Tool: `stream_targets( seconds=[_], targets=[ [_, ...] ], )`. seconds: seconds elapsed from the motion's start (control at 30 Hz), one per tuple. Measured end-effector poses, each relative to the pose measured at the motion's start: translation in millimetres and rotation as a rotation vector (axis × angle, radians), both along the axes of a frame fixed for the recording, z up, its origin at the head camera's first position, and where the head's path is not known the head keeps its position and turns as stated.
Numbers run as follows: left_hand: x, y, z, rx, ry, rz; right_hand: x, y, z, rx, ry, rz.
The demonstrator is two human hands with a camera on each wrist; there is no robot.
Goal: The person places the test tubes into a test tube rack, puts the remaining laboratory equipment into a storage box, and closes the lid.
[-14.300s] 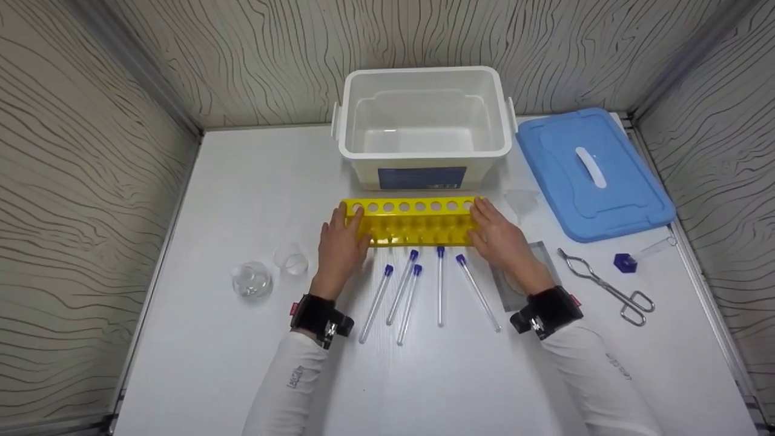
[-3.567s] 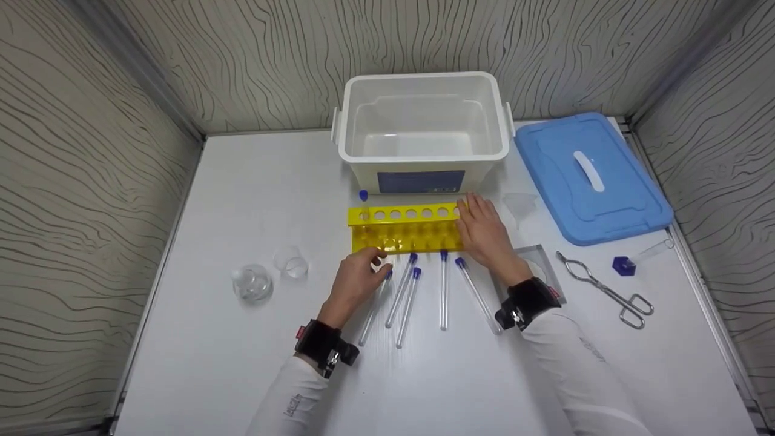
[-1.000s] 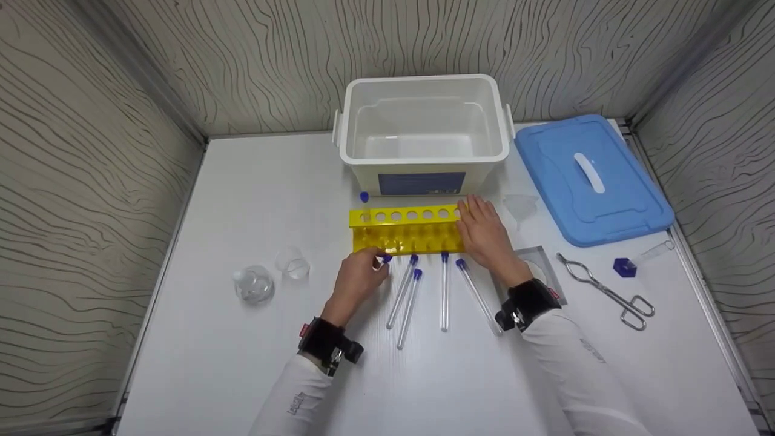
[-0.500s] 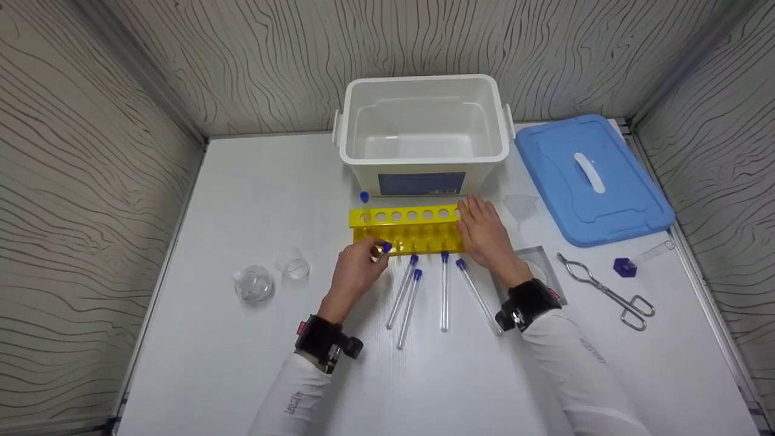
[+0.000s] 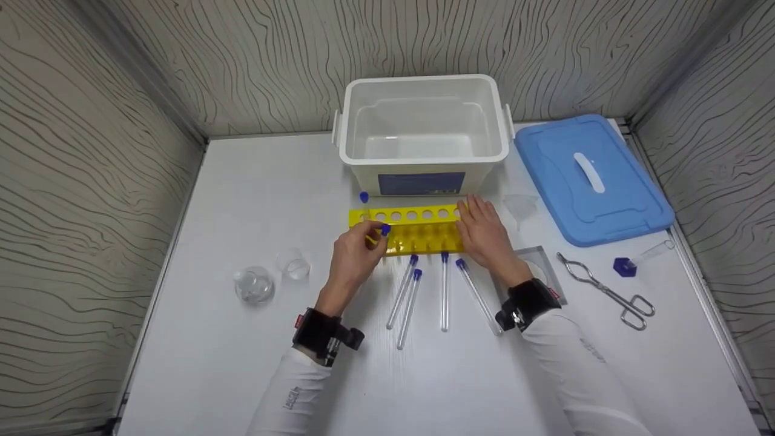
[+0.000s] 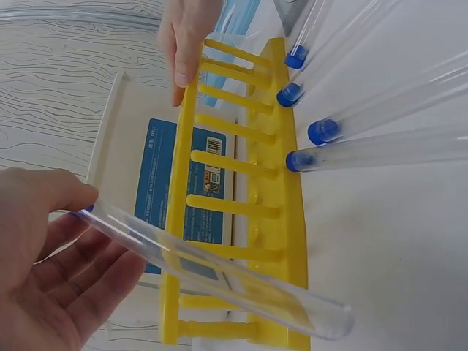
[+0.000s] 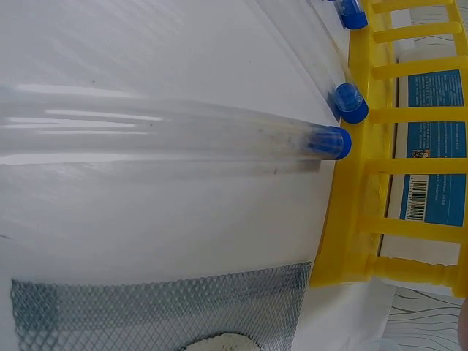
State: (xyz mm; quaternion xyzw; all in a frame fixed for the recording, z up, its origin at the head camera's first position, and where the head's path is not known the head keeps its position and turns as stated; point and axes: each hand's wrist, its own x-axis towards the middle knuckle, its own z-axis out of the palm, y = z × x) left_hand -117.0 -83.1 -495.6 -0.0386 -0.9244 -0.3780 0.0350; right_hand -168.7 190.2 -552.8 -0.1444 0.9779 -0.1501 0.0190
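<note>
A yellow test-tube rack stands in front of the white bin. One blue-capped tube stands in its leftmost hole. My left hand pinches another clear tube near its blue cap and holds it tilted in the air by the rack's left end. In the left wrist view this tube crosses in front of the rack. My right hand rests with straight fingers on the rack's right end. Several capped tubes lie on the table just in front of the rack; one tube shows close up.
An empty white bin stands behind the rack, with its blue lid to the right. Metal tongs, a wire gauze and a funnel lie right of the rack. A flask and a beaker stand on the left.
My left hand has lifted the leftmost lying tube off the table and carried it up to the rack's left end. The right hand has stayed on the rack.
</note>
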Motion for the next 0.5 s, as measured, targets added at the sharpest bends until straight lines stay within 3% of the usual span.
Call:
stream_targets(
  seconds=[0.5],
  targets=[
    [-18.4,5,30.6,0.161,0.284,0.017,-0.7,0,-0.8,0.002,-0.004,-0.002]
  ],
)
